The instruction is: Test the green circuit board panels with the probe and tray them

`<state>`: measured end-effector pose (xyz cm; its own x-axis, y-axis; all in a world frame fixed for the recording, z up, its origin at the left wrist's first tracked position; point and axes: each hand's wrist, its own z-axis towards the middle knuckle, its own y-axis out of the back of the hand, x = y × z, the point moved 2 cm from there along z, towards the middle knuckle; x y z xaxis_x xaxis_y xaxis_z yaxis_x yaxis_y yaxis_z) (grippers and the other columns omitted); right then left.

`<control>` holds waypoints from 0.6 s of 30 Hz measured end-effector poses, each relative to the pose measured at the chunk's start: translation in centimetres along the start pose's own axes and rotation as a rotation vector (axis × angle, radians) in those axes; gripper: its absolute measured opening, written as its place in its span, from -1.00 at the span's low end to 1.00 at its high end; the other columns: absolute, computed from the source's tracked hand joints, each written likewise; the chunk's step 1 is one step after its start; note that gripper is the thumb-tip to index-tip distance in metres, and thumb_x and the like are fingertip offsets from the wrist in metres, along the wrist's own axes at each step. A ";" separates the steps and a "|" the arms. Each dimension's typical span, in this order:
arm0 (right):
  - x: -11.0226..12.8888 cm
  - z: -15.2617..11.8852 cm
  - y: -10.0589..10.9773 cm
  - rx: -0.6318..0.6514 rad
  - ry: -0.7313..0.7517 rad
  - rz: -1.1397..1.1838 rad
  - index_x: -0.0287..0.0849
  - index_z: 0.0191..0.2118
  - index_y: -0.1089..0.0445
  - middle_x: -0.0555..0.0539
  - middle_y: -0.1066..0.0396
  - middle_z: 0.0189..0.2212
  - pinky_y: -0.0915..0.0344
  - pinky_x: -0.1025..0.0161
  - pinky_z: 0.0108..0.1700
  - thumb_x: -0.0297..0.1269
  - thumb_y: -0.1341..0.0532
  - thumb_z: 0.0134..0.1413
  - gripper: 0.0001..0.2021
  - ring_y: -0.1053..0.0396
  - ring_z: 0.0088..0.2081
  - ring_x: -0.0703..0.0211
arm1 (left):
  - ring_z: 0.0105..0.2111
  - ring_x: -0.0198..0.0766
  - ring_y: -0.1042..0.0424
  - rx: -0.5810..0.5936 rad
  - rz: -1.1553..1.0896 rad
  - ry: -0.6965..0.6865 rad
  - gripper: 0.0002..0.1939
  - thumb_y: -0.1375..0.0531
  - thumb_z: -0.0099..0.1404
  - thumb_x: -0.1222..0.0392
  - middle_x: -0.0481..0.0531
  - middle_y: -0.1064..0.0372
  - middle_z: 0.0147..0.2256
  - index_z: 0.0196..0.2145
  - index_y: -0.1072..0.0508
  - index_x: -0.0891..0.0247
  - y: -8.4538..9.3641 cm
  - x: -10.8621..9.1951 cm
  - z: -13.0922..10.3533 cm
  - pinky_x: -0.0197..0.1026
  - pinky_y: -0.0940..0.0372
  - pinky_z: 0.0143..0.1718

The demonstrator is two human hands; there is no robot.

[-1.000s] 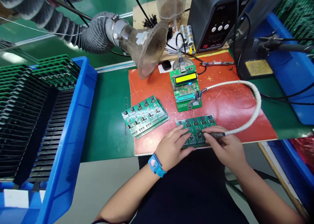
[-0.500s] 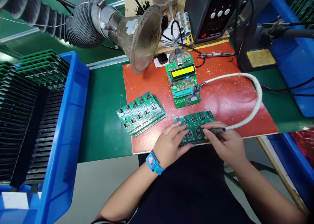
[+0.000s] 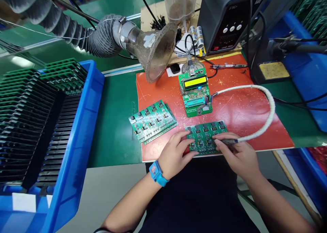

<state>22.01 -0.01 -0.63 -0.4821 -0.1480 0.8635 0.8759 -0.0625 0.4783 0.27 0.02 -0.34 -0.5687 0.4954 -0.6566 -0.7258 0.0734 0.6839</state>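
Circuit-board panel (image 3: 205, 137) lies pinned by the flat, spread left hand (image 3: 173, 156) while the right hand (image 3: 238, 156) pinches a cabled probe (image 3: 228, 141) onto it, apparently mid-test; the next contact needs careful alignment.

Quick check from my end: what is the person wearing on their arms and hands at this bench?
Both forearms are bare, with no sleeves showing and no gloves. The left hand has a bright blue wristband with a small pinkish face, like a watch. The right hand has nothing on it or its wrist. A dark garment covers the lap.
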 end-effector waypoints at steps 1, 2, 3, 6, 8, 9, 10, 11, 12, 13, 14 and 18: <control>0.0 0.0 0.0 0.001 0.003 0.006 -0.12 -0.23 -0.43 -0.06 -0.48 -0.28 -0.41 0.25 -0.37 -0.28 -0.21 0.26 -0.93 -0.48 -0.41 0.18 | 0.03 -0.05 -0.43 -0.003 0.023 -0.019 -0.71 -0.27 0.31 0.16 0.24 -0.38 0.02 -0.03 -0.43 0.28 0.2 0.1 -0.1 0.00 -0.47 -0.01; -0.1 0.0 0.0 0.002 0.008 0.011 -0.12 -0.23 -0.42 -0.06 -0.48 -0.28 -0.42 0.25 -0.37 -0.28 -0.21 0.26 -0.93 -0.48 -0.41 0.18 | -0.01 -0.08 -0.45 -0.010 0.039 -0.040 -0.77 -0.24 0.34 0.20 0.22 -0.40 -0.01 -0.06 -0.46 0.28 0.3 0.2 -0.1 -0.04 -0.49 -0.04; -0.1 0.0 -0.1 0.002 0.012 0.012 -0.12 -0.23 -0.42 -0.06 -0.48 -0.28 -0.41 0.25 -0.36 -0.28 -0.21 0.26 -0.93 -0.47 -0.40 0.18 | -0.03 -0.10 -0.47 -0.019 0.051 -0.060 -0.80 -0.22 0.35 0.24 0.20 -0.42 -0.03 -0.07 -0.48 0.27 0.4 0.3 -0.1 -0.06 -0.50 -0.06; -0.2 -0.1 -0.1 -0.002 0.021 0.002 -0.12 -0.22 -0.43 -0.07 -0.48 -0.28 -0.41 0.25 -0.36 -0.28 -0.20 0.26 -0.93 -0.47 -0.40 0.18 | -0.06 -0.13 -0.48 -0.043 0.072 -0.098 -0.83 -0.19 0.37 0.28 0.17 -0.45 -0.04 -0.10 -0.51 0.25 0.6 0.4 -0.1 -0.08 -0.50 -0.07; -0.3 -0.1 -0.2 -0.008 0.026 0.000 -0.12 -0.23 -0.43 -0.07 -0.48 -0.28 -0.41 0.26 -0.37 -0.28 -0.20 0.26 -0.92 -0.47 -0.40 0.18 | -0.07 -0.13 -0.48 -0.058 0.081 -0.095 -0.83 -0.19 0.37 0.28 0.17 -0.46 -0.05 -0.10 -0.51 0.26 0.5 0.4 -0.2 -0.08 -0.51 -0.07; -0.3 -0.1 -0.2 -0.010 0.024 0.003 -0.12 -0.23 -0.43 -0.07 -0.48 -0.28 -0.41 0.26 -0.38 -0.28 -0.20 0.26 -0.92 -0.47 -0.40 0.19 | -0.06 -0.13 -0.48 -0.060 0.085 -0.090 -0.83 -0.19 0.37 0.28 0.17 -0.47 -0.06 -0.10 -0.50 0.27 0.4 0.4 -0.2 -0.08 -0.51 -0.06; -0.2 -0.1 -0.2 -0.010 0.021 0.006 -0.12 -0.23 -0.43 -0.07 -0.48 -0.29 -0.40 0.27 -0.40 -0.28 -0.20 0.26 -0.92 -0.47 -0.41 0.19 | -0.06 -0.13 -0.48 -0.060 0.089 -0.087 -0.83 -0.19 0.37 0.29 0.17 -0.47 -0.07 -0.09 -0.50 0.28 0.3 0.4 -0.2 -0.08 -0.51 -0.05; -0.2 -0.1 -0.2 -0.011 0.017 0.010 -0.12 -0.23 -0.43 -0.07 -0.47 -0.29 -0.40 0.28 -0.42 -0.28 -0.20 0.26 -0.92 -0.46 -0.42 0.20 | -0.06 -0.14 -0.48 -0.060 0.093 -0.088 -0.83 -0.19 0.37 0.29 0.16 -0.48 -0.08 -0.10 -0.49 0.29 0.2 0.4 -0.2 -0.07 -0.50 -0.04; -0.2 -0.1 -0.2 -0.012 0.012 0.010 -0.12 -0.23 -0.43 -0.07 -0.47 -0.29 -0.39 0.28 -0.43 -0.28 -0.20 0.26 -0.92 -0.46 -0.42 0.20 | -0.06 -0.14 -0.48 -0.057 0.097 -0.090 -0.83 -0.19 0.36 0.30 0.16 -0.48 -0.09 -0.10 -0.49 0.30 0.2 0.3 -0.2 -0.07 -0.50 -0.03; -0.1 0.0 -0.2 -0.014 0.009 0.010 -0.12 -0.23 -0.43 -0.08 -0.47 -0.29 -0.39 0.29 -0.44 -0.28 -0.20 0.26 -0.92 -0.46 -0.43 0.20 | -0.07 -0.14 -0.48 -0.056 0.101 -0.094 -0.84 -0.19 0.36 0.30 0.15 -0.49 -0.10 -0.11 -0.48 0.30 0.1 0.3 -0.2 -0.06 -0.49 -0.02; -0.1 0.0 -0.2 -0.015 0.008 0.007 -0.13 -0.23 -0.43 -0.08 -0.48 -0.29 -0.39 0.29 -0.44 -0.28 -0.21 0.25 -0.92 -0.46 -0.43 0.20 | -0.07 -0.14 -0.49 -0.056 0.104 -0.099 -0.84 -0.19 0.36 0.30 0.15 -0.49 -0.11 -0.11 -0.48 0.30 0.1 0.3 -0.3 -0.05 -0.49 0.00; 0.0 0.1 -0.1 -0.013 0.001 -0.008 -0.13 -0.24 -0.44 -0.08 -0.49 -0.30 -0.39 0.28 -0.44 -0.28 -0.21 0.24 -0.91 -0.47 -0.44 0.19 | -0.07 -0.12 -0.49 -0.065 0.118 -0.106 -0.84 -0.19 0.35 0.30 0.14 -0.50 -0.14 -0.11 -0.46 0.32 -0.1 0.3 -0.3 -0.03 -0.48 0.02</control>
<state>21.88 0.05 -0.67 -0.4889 -0.1480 0.8597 0.8723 -0.0762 0.4830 0.02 -0.09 -0.72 -0.6097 0.5862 -0.5336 -0.6820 -0.0448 0.7300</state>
